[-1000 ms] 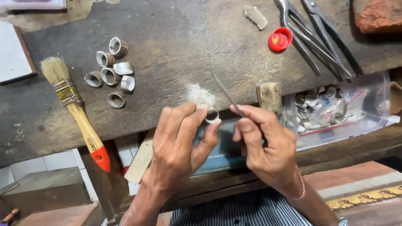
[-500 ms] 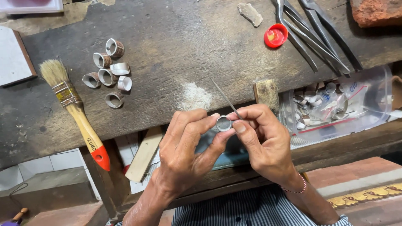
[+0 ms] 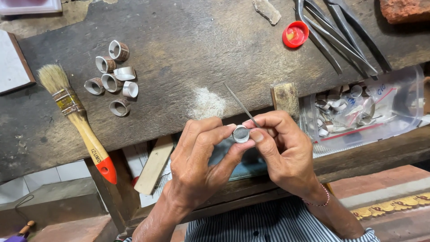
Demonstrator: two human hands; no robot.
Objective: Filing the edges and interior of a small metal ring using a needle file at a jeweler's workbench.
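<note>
Both my hands have drawn closer together over the near edge of the workbench (image 3: 188,49), and the small metal ring (image 3: 241,133) now faces open-end up toward me, where a second ago it sat side-on between my fingers. My left hand (image 3: 197,166) is curled nearly closed, pinching the ring between thumb and fingertips; my right hand (image 3: 282,154) is closed on a thin needle file (image 3: 241,105), its thumb pressed against the ring's rim. That turn suggests I am checking or dressing the inner edge rather than the outer wall. A pale patch of filings (image 3: 207,104) lies on the bench just beyond my knuckles. Toward the left edge sit a cluster of finished-looking rings (image 3: 113,78) and a paintbrush (image 3: 76,116) with a red-tipped handle; at the far right corner lie pliers (image 3: 340,36) and a red cap (image 3: 295,34). I cannot see the file's tip, whether it touches the ring, or what fills the plastic bag (image 3: 363,107) clearly.
</note>
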